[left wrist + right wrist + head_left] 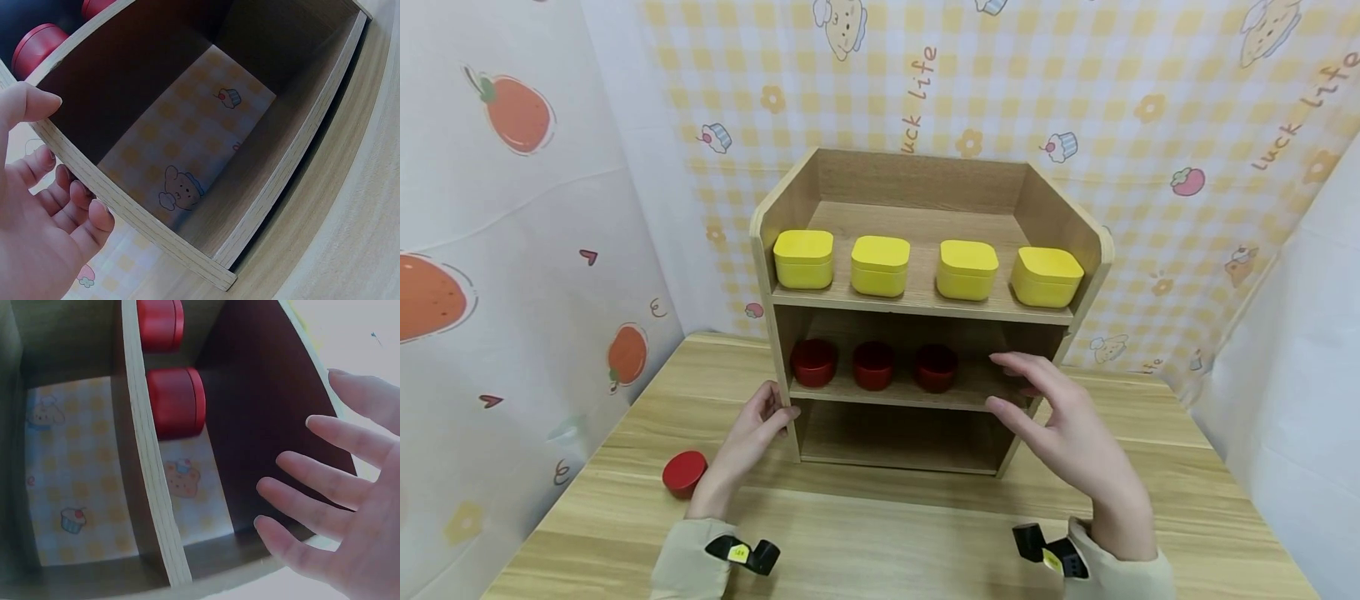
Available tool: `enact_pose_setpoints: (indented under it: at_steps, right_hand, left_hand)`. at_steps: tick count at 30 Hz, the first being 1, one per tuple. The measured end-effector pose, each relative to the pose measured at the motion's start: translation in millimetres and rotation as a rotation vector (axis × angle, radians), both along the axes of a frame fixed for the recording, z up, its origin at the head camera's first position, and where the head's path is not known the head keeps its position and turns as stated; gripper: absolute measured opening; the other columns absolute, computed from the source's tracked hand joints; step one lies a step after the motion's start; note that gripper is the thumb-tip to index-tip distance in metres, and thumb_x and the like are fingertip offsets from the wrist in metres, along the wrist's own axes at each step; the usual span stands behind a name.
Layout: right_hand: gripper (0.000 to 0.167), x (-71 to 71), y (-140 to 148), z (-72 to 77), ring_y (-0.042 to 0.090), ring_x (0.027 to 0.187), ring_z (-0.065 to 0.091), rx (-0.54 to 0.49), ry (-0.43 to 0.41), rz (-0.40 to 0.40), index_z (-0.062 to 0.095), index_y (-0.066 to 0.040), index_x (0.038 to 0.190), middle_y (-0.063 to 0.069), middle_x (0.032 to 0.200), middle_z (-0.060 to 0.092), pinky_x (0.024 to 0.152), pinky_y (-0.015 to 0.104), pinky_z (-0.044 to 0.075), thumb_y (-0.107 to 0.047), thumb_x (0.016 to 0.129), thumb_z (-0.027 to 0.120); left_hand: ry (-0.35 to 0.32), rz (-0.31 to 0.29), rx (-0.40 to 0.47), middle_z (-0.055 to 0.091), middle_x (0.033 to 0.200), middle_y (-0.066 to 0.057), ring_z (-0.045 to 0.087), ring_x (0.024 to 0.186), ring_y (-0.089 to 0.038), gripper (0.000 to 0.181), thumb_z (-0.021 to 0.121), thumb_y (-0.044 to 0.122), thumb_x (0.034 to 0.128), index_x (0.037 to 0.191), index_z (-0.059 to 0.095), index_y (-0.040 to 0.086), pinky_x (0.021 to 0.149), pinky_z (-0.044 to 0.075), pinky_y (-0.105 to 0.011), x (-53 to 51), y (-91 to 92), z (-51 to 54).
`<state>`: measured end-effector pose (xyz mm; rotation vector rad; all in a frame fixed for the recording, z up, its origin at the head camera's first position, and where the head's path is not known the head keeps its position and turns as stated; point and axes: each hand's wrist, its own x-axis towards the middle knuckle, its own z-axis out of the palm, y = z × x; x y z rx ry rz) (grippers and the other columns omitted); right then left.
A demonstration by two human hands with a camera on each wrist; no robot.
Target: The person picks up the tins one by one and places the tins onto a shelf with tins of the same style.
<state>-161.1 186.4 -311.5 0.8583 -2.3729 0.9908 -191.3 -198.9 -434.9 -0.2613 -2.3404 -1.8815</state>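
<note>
A small wooden shelf unit (917, 181) stands on the table with three levels. My left hand (747, 442) grips its left side panel; in the left wrist view the thumb (40, 103) lies over the front edge, with the fingers on the outer side. Three round red tins, among them the left one (813, 363), the middle one (873, 367) and the right one (936, 369), sit in a row on the middle level. In front of that level's right end hovers my right hand (1075, 429), fingers spread and holding nothing. The rightmost tin (175, 403) is apart from its fingertips.
Several yellow square tins with rounded corners, such as the leftmost (803, 260), line the top level's front. Another round red tin (685, 474) lies on the wooden table (880, 533), left of my left forearm. Patterned cloth (715, 50) hangs behind and at both sides.
</note>
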Motion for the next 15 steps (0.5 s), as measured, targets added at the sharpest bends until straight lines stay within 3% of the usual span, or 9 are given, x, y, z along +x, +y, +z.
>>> enact_pose_setpoints:
  at_steps: [10, 15]
  right_hand:
    - [0.038, 2.4, 27, -11.8, 0.014, 0.099, 0.060, -0.069, -0.002, -0.045, 0.064, -0.004, 0.119, 0.007, 0.108, 0.067, 0.083, 0.018, 0.044, 0.001, 0.083, 0.075]
    - [0.024, 0.6, 38, -24.4, 0.010, 0.092, 0.063, -0.110, -0.076, -0.093, 0.067, -0.005, 0.108, 0.004, 0.101, 0.068, 0.081, 0.018, 0.047, -0.001, 0.085, 0.074]
  left_hand:
    - [0.009, -0.005, 0.003, 0.044, 0.085, -0.007, 0.050, 0.080, -0.027, 0.018, 0.059, 0.008, 0.0928, 0.102, 0.045, 0.002, 0.070, 0.047, -0.029, 0.0, 0.4, -0.1]
    - [0.019, -0.009, 0.012, 0.044, 0.084, -0.006, 0.050, 0.078, -0.024, 0.017, 0.058, 0.006, 0.0924, 0.102, 0.044, 0.002, 0.069, 0.047, -0.028, -1.3, -0.9, -1.1]
